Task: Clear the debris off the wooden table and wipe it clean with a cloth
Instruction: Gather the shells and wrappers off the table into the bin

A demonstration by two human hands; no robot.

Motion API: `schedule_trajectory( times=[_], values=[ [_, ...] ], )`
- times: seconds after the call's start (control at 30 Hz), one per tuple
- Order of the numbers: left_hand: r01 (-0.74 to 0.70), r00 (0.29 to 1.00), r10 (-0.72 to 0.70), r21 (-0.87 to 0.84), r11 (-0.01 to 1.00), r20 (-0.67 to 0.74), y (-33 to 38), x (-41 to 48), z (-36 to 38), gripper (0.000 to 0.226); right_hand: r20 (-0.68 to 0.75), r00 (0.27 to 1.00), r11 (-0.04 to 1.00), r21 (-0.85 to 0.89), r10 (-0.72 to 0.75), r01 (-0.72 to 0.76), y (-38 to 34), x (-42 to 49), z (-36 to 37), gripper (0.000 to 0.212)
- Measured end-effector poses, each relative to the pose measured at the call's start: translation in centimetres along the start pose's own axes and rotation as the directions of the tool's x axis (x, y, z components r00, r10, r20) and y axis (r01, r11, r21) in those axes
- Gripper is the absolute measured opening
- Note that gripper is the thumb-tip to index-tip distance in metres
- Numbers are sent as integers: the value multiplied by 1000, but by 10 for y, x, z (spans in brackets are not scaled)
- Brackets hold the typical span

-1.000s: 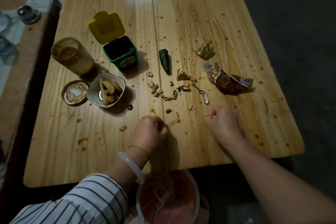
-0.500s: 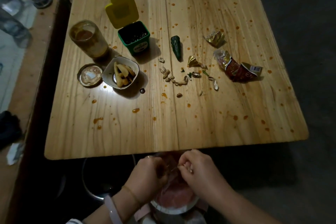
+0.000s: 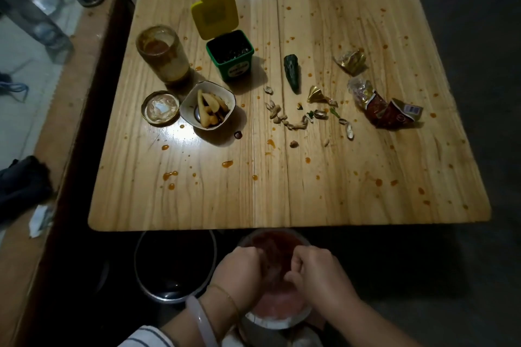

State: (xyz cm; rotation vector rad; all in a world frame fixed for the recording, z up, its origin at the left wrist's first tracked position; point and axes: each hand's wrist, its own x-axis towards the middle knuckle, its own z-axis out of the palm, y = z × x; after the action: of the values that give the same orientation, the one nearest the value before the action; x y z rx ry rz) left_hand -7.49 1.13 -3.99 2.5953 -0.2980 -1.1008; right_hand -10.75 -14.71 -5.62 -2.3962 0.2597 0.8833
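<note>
Left hand (image 3: pixel 236 270) and right hand (image 3: pixel 320 272), fingers curled over the bin (image 3: pixel 282 325), grip unclear. Peanut shells (image 3: pixel 290 122) mid-counter look light and brittle: pinch clusters.

Obs., 6 o'clock: left hand (image 3: pixel 239 270) and right hand (image 3: pixel 318 273) are knuckles-up over the lined bin (image 3: pixel 270 323), fingertips hidden. I cannot tell whether either pinches anything. The wrists cover the bin's near side and its far rim fades into shadow.

7 o'clock: dark round pot (image 3: pixel 174 267), its far part hidden under the table (image 3: pixel 338 191).

12 o'clock: the table's far edge is cut off by the frame.

Green tub (image 3: pixel 229 65): contents too dark to identify.

10 o'clock: clear bottle (image 3: pixel 31 8), blurred and cropped.

9 o'clock: dark bundle (image 3: pixel 19 183), cropped, unidentifiable.
</note>
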Motion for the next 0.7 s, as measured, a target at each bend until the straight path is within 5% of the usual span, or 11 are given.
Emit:
schedule_trajectory(
  times=[0.23,0.4,0.7],
  values=[
    [-83,954,47,-114,990,-296,6,20,-33,14,-235,963,967,183,-130,175,-15,15,-33,5],
    [-64,888,-34,-195,979,-459,10,62,-69,24,-369,925,960,218,-85,176,-29,51,-77,3],
    [-1,853,-88,-170,985,-515,22,128,-112,36,-397,914,985,106,-85,137,-51,127,-118,23]
  ],
)
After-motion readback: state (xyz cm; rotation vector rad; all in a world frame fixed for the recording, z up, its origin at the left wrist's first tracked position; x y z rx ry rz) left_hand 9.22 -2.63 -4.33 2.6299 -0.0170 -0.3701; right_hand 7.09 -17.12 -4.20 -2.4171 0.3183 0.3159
